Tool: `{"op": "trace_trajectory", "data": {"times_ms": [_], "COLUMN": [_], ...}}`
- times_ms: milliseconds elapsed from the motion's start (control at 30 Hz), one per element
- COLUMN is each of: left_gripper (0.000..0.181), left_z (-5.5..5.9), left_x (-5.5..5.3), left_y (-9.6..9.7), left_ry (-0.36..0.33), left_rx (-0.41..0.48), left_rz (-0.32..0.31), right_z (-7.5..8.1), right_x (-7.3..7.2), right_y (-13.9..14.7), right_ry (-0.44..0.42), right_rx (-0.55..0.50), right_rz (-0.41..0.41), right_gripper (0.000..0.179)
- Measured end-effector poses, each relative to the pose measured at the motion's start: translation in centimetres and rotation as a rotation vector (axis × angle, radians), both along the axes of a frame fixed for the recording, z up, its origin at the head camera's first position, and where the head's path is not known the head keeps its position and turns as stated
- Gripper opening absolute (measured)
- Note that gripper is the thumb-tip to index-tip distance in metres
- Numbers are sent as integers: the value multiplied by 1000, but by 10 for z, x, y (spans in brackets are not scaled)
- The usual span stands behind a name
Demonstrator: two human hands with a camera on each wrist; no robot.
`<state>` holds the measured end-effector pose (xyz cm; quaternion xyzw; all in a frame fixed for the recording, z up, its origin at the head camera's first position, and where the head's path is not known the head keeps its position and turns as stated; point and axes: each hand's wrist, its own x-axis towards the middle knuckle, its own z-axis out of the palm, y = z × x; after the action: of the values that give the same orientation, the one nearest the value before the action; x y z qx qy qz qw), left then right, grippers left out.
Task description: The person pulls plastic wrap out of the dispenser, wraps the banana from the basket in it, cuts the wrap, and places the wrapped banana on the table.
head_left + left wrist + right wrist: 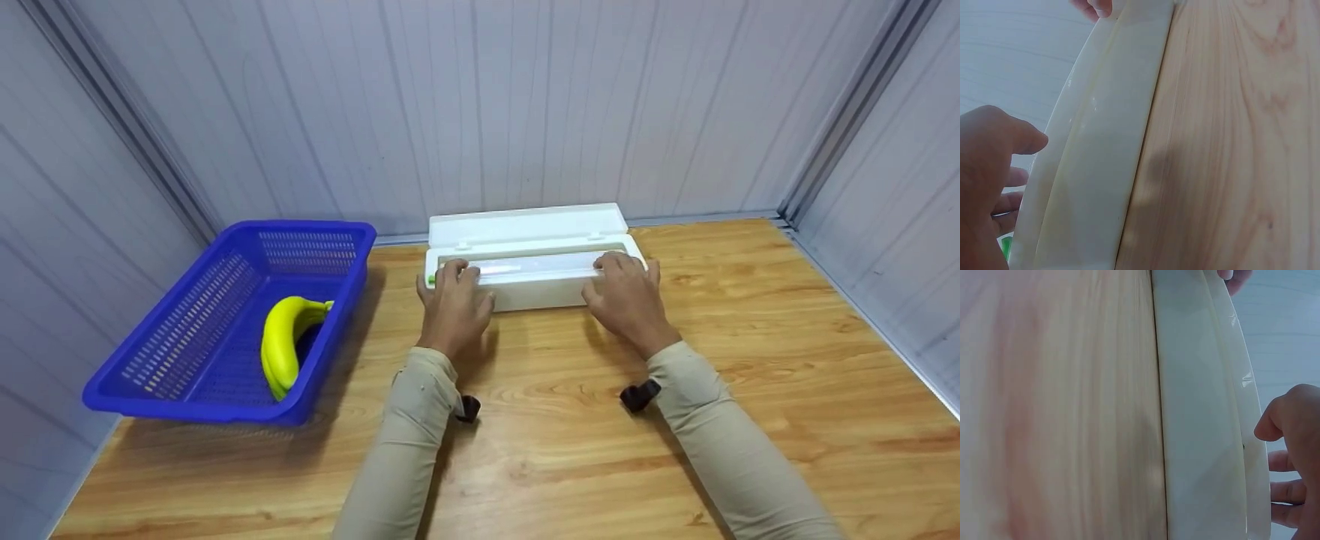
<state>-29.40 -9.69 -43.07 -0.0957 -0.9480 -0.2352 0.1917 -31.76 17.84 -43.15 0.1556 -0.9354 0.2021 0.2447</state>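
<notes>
A long white box (536,295), which looks like a plastic wrap dispenser, stands on the table with its hinged lid (529,225) raised at the back. A clear, shiny strip (536,265) runs along its open top. My left hand (457,311) grips the front rim near the left end, thumb in front and fingers over the top. Near the right end my right hand (626,300) grips it likewise. A small green piece (431,279) shows by the left fingers. Both wrist views show thumbs beside the translucent upper lip (1252,410); the fingertips behind it are partly hidden.
To the left stands a blue perforated basket (105,401) with yellow bananas (281,345) in it. Pale panelled walls (517,112) close off the back and sides of the wood-grain table (540,465). A black wrist mount (640,396) sits under the right cuff.
</notes>
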Motion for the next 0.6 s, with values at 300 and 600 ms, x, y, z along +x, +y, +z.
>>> {"op": "trace_trajectory", "data": {"times_ms": [300,600], "left_gripper": [44,57], "left_z": [-2,-2], "left_x": [-1,-3], "left_y": [1,4], "left_ry": [4,-37], "left_rx": [-76,-59], "left_rz": [29,51], "right_z": [-1,-4], "right_x": [1,-4], "right_y": [-11,-19], "right_ry": [38,47], "right_rx": [-14,-6], "right_rz": [-14,49], "right_gripper": [32,24]}}
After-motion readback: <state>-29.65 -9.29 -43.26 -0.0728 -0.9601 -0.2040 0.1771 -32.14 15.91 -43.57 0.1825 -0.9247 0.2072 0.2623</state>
